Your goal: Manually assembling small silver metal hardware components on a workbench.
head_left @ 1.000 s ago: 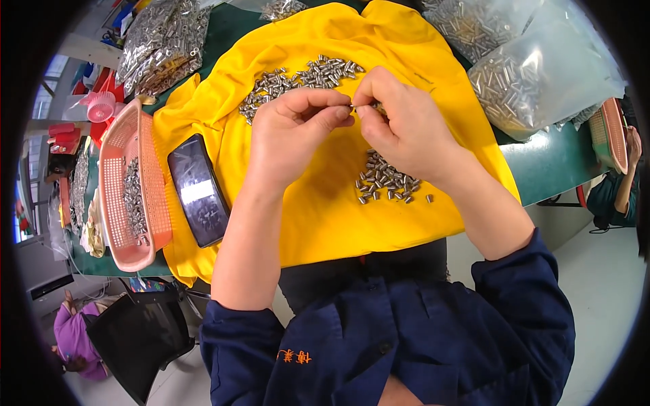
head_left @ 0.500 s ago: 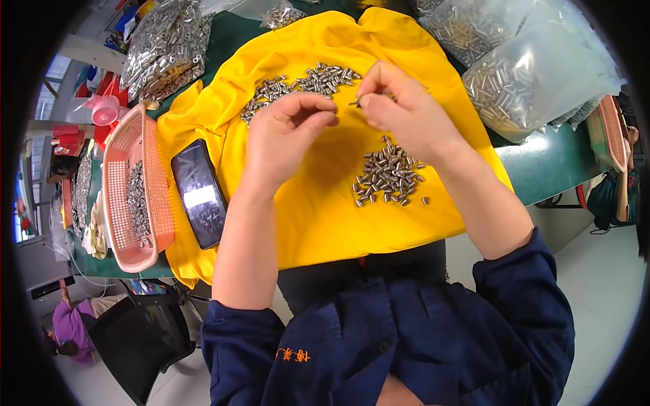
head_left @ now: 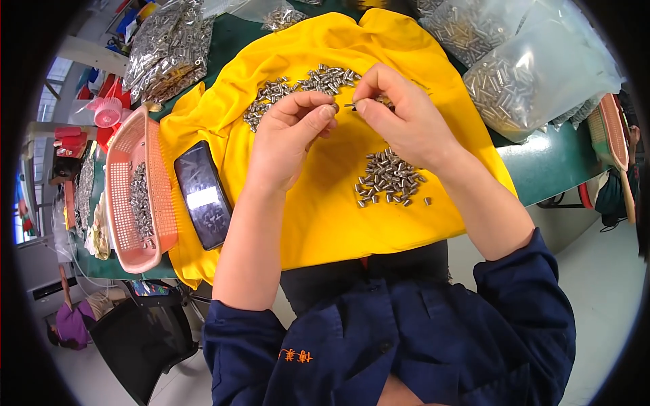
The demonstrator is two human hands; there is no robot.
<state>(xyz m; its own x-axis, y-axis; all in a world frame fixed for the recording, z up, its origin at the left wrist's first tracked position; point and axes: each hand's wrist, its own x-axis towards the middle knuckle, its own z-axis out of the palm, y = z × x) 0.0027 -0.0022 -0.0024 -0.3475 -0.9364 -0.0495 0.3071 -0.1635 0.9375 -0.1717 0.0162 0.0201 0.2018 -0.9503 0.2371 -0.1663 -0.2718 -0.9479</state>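
Looking down, I see a yellow cloth spread over the green tabletop under both hands. A pink basket of metal pieces and a dark phone lie left of my left hand. One heap of small metal pieces lies beyond the hands, a smaller pile just below my right hand. Both hands meet fingertip to fingertip, each pinched on one tiny metal pin between them.
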